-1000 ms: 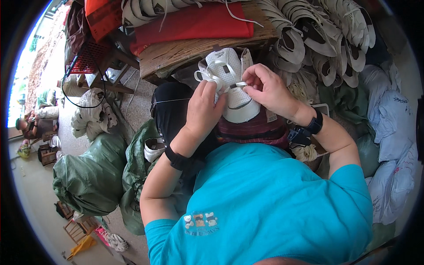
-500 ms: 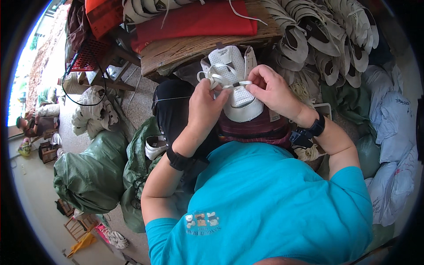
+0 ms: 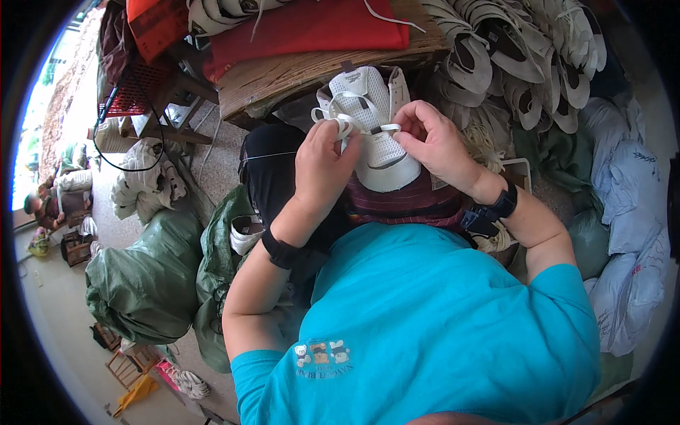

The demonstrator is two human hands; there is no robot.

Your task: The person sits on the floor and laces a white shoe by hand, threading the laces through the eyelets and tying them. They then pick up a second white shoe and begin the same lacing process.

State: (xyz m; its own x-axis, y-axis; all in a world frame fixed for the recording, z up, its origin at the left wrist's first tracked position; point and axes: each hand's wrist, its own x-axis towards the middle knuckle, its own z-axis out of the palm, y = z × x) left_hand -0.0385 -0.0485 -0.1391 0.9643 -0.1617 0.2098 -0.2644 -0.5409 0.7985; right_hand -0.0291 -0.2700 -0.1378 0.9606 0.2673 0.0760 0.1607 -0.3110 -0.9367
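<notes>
A white sneaker upper [image 3: 391, 176] with perforated panels rests on my lap, over a dark red striped cloth [image 3: 404, 205]. Its tongue [image 3: 354, 83] points away from me. A flat white shoelace [image 3: 341, 97] loops above the throat of the upper. My left hand [image 3: 322, 159] pinches the lace at the left side of the throat. At the right side, my right hand [image 3: 433, 142] pinches another stretch of the lace between thumb and forefinger. A short dark piece shows on the lace between the hands. The fingertips partly hide the eyelet rows.
Ahead is a wooden bench [image 3: 283, 71] bearing a red cloth [image 3: 312, 39] and more uppers. Bunches of pale shoe uppers [image 3: 524, 64] hang at the far right. Green sacks [image 3: 145, 273] lie left, white bags [image 3: 630, 198] right. Another person [image 3: 49, 202] sits at far left.
My left hand has shifted slightly left and now sits a little farther from the right hand. The lace loop has moved slightly with it. The right hand keeps its pinch.
</notes>
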